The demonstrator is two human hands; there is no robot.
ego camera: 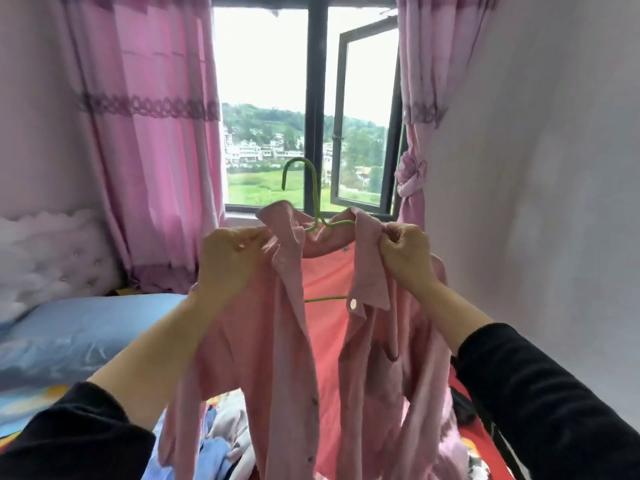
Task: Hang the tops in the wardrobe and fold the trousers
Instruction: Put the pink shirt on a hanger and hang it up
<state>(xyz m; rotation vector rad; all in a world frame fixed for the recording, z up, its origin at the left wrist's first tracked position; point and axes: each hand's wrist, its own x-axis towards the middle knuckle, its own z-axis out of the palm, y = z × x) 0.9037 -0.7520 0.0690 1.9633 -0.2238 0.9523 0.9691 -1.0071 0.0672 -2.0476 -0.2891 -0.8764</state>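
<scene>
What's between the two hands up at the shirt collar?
In the head view, between left hand and right hand: the pink shirt collar and the green hanger neck.

A bed [41, 403] fills the low part of the room. A light blue pillow [86, 334] lies on it at the left, near the padded headboard [52, 258]. Below, a heap of clothes [214, 441] lies on the colourful bedsheet [464, 393].

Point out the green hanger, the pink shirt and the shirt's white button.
green hanger [313, 188]: head view, on the hook's stem.
pink shirt [273, 327]: head view, on its front panel.
white button [353, 304]: head view, on the button face.
</scene>
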